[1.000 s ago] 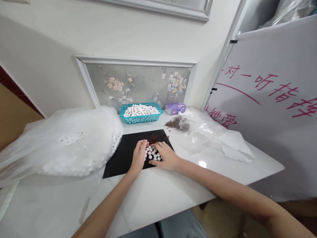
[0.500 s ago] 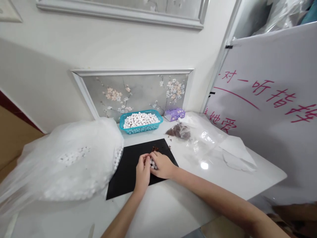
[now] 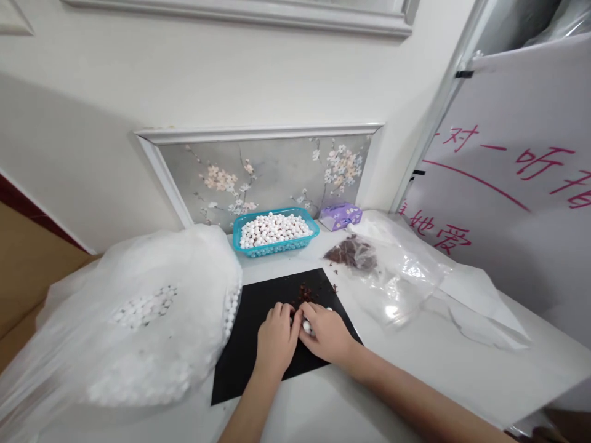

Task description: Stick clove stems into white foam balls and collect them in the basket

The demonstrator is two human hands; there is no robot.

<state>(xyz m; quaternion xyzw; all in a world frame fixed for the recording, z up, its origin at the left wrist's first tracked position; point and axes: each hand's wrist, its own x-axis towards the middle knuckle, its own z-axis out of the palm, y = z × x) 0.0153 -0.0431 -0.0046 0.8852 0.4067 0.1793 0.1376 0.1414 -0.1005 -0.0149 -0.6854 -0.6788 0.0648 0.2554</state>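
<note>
On the black mat (image 3: 244,335), the left hand (image 3: 276,340) and right hand (image 3: 330,335) are side by side, fingers bent. White balls (image 3: 307,327) peek out by the right hand. I can't tell if either grips one. Brown bits (image 3: 305,293) lie just past them.

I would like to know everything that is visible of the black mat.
The black mat is a thin, plain, four-sided sheet with straight edges; its exact material cannot be told. It lies flat on the white table, slightly askew in view. Brown bits are scattered near its far edge. The left hand and right hand cover its middle, with white balls showing at the right one. The bag hides part of its left edge.
</note>
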